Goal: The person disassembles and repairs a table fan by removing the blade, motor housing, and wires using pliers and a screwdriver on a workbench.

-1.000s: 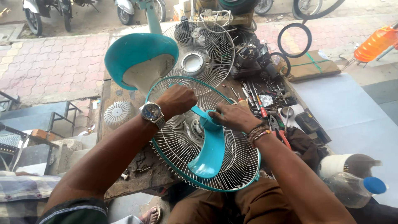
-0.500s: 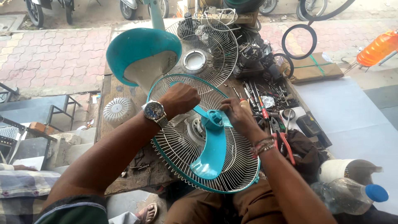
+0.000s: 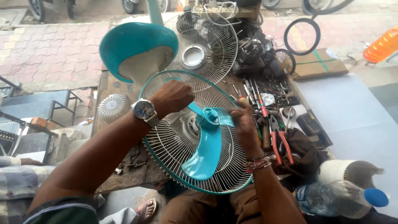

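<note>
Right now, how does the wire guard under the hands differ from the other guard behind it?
The near guard has a teal rim and lies flat on the bench; the far guard is bare metal and looks propped up. The near guard carries the teal blade, with the left hand and right hand at it; the far guard has no blade, only a round silver hub. Both are round, radial wire grilles.

The right hand (image 3: 244,120) has slid off the wire guard (image 3: 174,145) onto the teal blade (image 3: 207,145) at its hub.
</note>
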